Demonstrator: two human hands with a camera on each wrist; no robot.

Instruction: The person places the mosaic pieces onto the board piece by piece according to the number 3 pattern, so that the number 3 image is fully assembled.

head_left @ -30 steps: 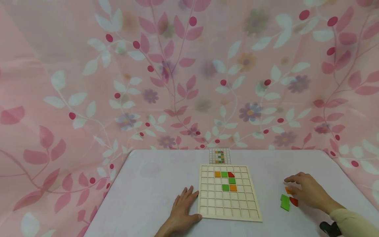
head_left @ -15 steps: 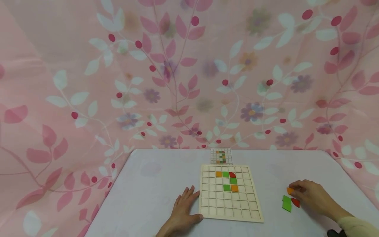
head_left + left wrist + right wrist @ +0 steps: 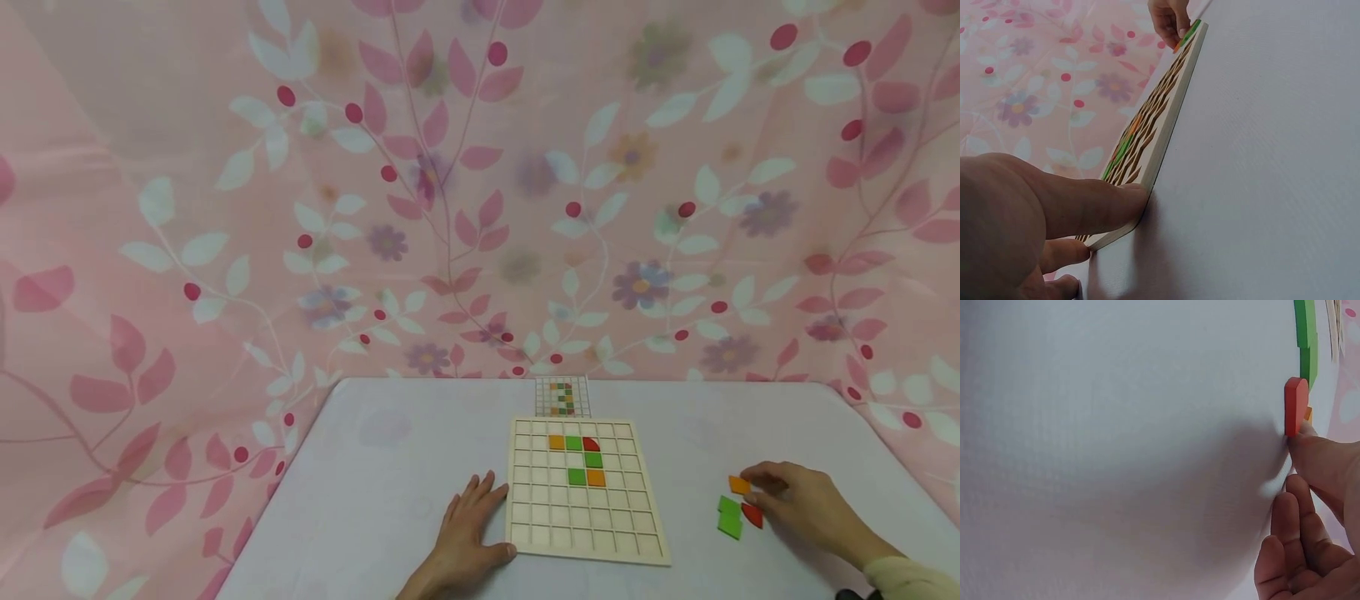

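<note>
My left hand (image 3: 467, 533) lies at the left edge of a wooden grid board (image 3: 555, 533), fingers spread. Its thumb (image 3: 1100, 203) touches the near corner. Orange, green and red tiles sit in several of the board's cells, such as a green tile (image 3: 577, 477) and a red quarter-round tile (image 3: 591, 445). To the right of the board, my right hand (image 3: 806, 504) pinches an orange square tile (image 3: 739, 485) between thumb and index finger. Right by the thumb lies a red quarter-round tile (image 3: 1296, 406). Two green tiles (image 3: 730, 527) lie beside it, edge to edge.
A small printed grid card (image 3: 562, 397) with a coloured pattern stands just behind the board. The white-covered table (image 3: 375, 467) ends at a pink floral cloth (image 3: 450, 208), which hangs behind it.
My right hand has come down onto the orange tile, and its thumb and index finger have closed on it. The left hand has stayed at the board; the head view has shifted slightly.
</note>
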